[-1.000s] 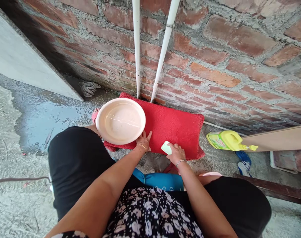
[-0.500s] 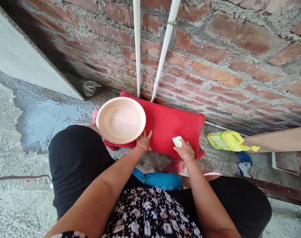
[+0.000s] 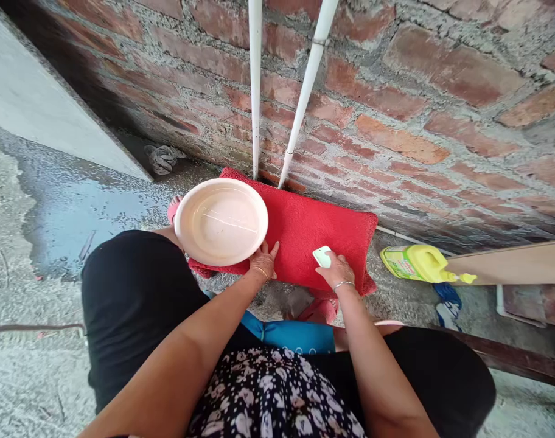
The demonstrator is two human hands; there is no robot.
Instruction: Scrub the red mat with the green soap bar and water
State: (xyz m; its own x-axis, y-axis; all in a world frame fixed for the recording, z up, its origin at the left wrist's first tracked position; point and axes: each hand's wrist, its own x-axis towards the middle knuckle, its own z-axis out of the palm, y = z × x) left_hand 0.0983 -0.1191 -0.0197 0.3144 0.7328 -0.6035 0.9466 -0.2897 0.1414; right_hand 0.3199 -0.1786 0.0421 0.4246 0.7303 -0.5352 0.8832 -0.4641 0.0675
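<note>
Right hand closed on a pale green brush, pressed against the red mat. Left hand flat on mat's near edge, fingers spread, beside the basin. Mat's long axis parallel to brick wall.

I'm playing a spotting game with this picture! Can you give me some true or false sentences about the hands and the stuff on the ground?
1. The right hand holds a small pale green bar against the red mat. True.
2. The bowl is blue. False: it is a pale peach colour.
3. The left hand rests on the mat beside the bowl. True.
4. The yellow bottle stands upright on the mat. False: it lies on its side on the ground, to the right of the mat.
5. Two white pipes run down the brick wall behind the mat. True.
</note>
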